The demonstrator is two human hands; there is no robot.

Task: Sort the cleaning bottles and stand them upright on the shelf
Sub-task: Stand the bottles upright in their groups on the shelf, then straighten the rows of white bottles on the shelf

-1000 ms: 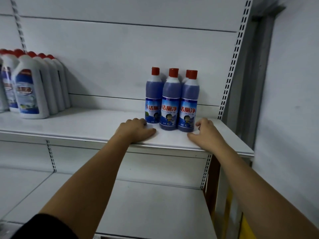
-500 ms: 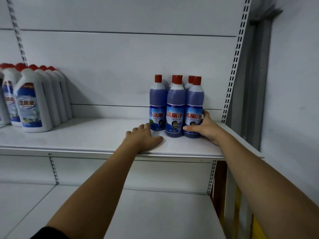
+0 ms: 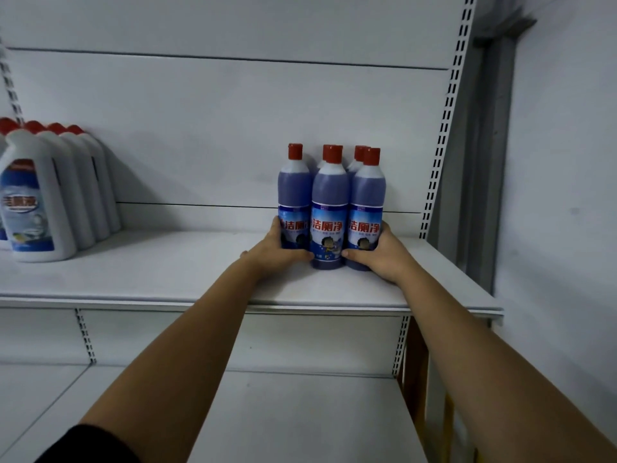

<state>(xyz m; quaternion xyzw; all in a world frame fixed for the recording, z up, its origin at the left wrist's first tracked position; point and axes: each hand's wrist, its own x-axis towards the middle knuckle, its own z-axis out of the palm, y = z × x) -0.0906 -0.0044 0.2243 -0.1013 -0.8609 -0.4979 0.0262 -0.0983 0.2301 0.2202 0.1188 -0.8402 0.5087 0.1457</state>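
Note:
Several blue bottles with red caps (image 3: 329, 208) stand upright in a tight cluster on the white shelf (image 3: 173, 272), toward its right end. My left hand (image 3: 275, 250) wraps around the base of the leftmost bottle (image 3: 293, 192). My right hand (image 3: 380, 255) grips the base of the rightmost front bottle (image 3: 367, 202). The middle front bottle stands between my two hands. Bottles in the back row are mostly hidden; only their caps show.
A row of white jugs with red caps (image 3: 43, 195) stands upright at the shelf's left end. A slotted upright post (image 3: 440, 128) runs behind the cluster on the right. A lower shelf (image 3: 283, 416) lies below. The wall (image 3: 567, 195) closes the right side.
My left hand left the shelf surface and closed around the left bottle. My right hand went from the shelf edge to grip the right bottle. The bottles sit closer together.

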